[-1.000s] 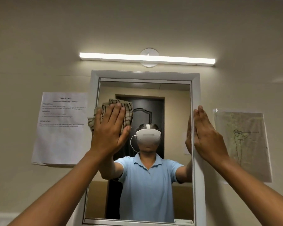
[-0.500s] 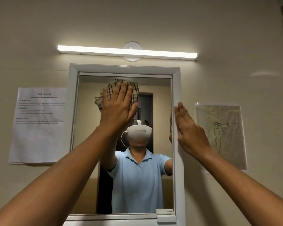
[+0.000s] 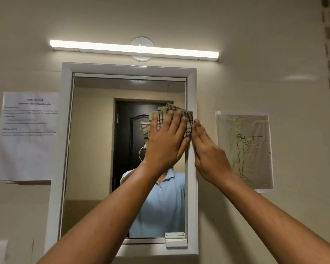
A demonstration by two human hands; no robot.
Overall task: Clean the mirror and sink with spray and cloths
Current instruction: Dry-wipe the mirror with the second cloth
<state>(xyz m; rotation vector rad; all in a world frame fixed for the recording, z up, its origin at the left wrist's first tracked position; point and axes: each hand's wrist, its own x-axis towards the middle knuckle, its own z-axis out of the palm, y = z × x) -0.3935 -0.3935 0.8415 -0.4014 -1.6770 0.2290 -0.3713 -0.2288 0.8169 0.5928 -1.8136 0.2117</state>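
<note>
A white-framed mirror (image 3: 95,149) hangs on the beige wall. My left hand (image 3: 166,141) presses a beige checked cloth (image 3: 188,119) flat against the glass near the mirror's right edge, at mid height. My right hand (image 3: 208,155) lies flat with fingers together on the right side of the frame, just beside the left hand, holding nothing. The sink and the spray are out of view.
A lit tube lamp (image 3: 133,49) runs above the mirror. A printed sheet (image 3: 27,136) hangs left of it, a line drawing in a plastic sleeve (image 3: 244,151) to the right. A small white clip (image 3: 175,240) sits at the frame's lower right corner.
My left hand has slid the cloth from the upper middle of the glass rightwards and down to the right edge. The right hand stays on the frame.
</note>
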